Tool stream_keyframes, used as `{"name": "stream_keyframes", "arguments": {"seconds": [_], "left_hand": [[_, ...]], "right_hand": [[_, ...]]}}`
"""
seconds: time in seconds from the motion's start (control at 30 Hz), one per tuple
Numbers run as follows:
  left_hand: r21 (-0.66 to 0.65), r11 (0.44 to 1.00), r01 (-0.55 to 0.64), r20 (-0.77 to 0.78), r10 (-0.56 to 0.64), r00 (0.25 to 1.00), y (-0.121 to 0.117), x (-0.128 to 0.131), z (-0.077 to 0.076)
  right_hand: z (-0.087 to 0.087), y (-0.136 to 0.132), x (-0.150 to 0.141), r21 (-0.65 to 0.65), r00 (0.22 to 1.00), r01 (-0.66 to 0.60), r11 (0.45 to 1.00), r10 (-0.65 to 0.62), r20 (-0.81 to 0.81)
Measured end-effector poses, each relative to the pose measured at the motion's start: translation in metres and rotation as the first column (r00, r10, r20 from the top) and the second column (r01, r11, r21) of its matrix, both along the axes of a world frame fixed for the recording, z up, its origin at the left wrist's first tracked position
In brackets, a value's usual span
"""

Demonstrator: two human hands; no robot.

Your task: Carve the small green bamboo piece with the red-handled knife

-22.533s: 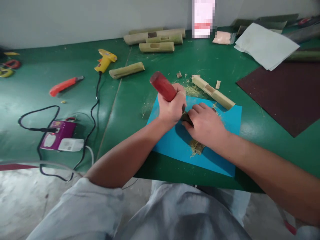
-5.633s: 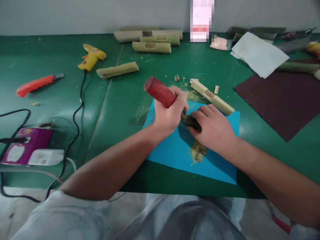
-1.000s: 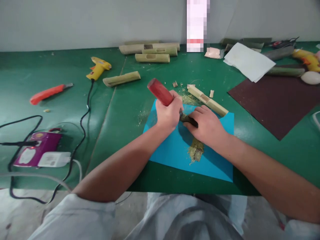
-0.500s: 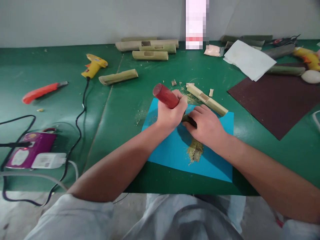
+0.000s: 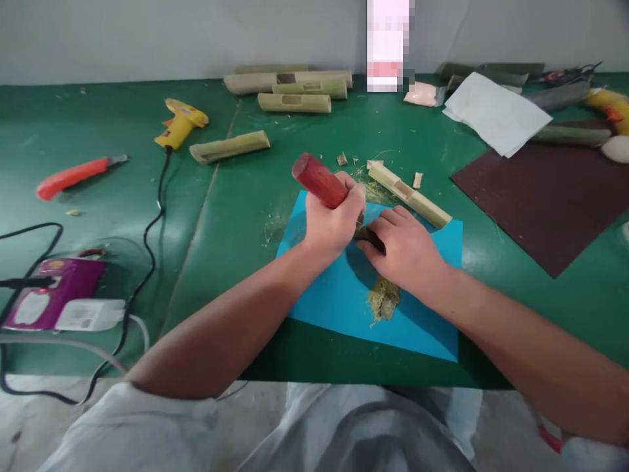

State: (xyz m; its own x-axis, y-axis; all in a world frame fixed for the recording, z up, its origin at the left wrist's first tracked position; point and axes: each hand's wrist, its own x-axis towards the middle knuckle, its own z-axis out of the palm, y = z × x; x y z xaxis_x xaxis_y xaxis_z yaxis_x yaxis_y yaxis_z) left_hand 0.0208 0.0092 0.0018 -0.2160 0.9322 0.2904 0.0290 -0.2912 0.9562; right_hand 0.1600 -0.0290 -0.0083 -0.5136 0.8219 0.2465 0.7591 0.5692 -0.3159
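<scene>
My left hand [image 5: 334, 219] is closed around a tool with a thick, round red wooden handle [image 5: 319, 180]. The handle leans up and to the left; the tool's working end is hidden by my fingers. My right hand [image 5: 405, 246] grips a dark green bamboo piece [image 5: 371, 237], mostly covered by the palm, right against the tool hand. Both hands are over a blue sheet [image 5: 339, 288]. Below the right hand, a pile of fine shavings [image 5: 381, 295] lies on the sheet with a small chip in it. A pale bamboo tube [image 5: 410, 193] with a cut window rests behind the hands.
Several bamboo tubes [image 5: 295, 103] lie at the back. To the left are a yellow glue gun [image 5: 179, 124], a red-handled cutter [image 5: 73, 177], and a purple power strip [image 5: 63, 288] with trailing cables. A dark brown sheet [image 5: 545, 210] and white paper [image 5: 496, 115] lie to the right.
The red handle's end has tipped slightly left and away, with the left hand moving a little with it. The right hand keeps its hold on the bamboo piece. The whole view has shifted slightly.
</scene>
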Motion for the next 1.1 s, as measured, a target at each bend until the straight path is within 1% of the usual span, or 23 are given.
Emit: {"name": "stream_keyframes", "arguments": {"seconds": [0.3, 0.4, 0.53, 0.7, 0.83, 0.97, 1.1], "left_hand": [[0.092, 0.996, 0.021, -0.078, -0.014, 0.997, -0.0001, -0.0041, -0.0097], [0.074, 0.996, 0.042, -0.093, -0.035, 0.995, -0.001, -0.0043, -0.008], [-0.005, 0.999, 0.034, -0.037, -0.034, 0.999, -0.0047, -0.004, -0.0042], [0.028, 0.999, -0.04, 0.028, 0.039, 0.999, -0.0042, -0.0014, -0.004], [-0.001, 1.0, -0.016, 0.005, 0.016, 1.0, -0.0013, -0.0003, -0.0045], [0.044, 0.999, -0.021, -0.05, 0.023, 0.998, -0.0017, -0.0018, -0.0059], [0.078, 0.997, -0.007, -0.065, 0.012, 0.998, -0.0028, -0.0029, -0.0074]], "right_hand": [[-0.0006, -0.0001, 0.0005, 0.013, 1.0, -0.009, 1.0, 0.009, -0.012], [-0.0007, 0.0002, 0.0001, -0.008, 0.999, -0.029, 1.0, 0.029, -0.035], [0.0, 0.0019, 0.0005, -0.023, 0.999, -0.038, 0.999, 0.038, -0.019], [0.0007, 0.0027, 0.0017, -0.013, 1.0, -0.021, 1.0, 0.021, 0.002], [0.0006, 0.0019, 0.0015, -0.007, 1.0, -0.014, 1.0, 0.014, -0.007], [0.0002, 0.002, 0.0018, 0.001, 1.0, -0.014, 1.0, 0.014, -0.019], [-0.0001, 0.002, 0.0018, 0.012, 1.0, -0.018, 1.0, 0.018, -0.011]]}}
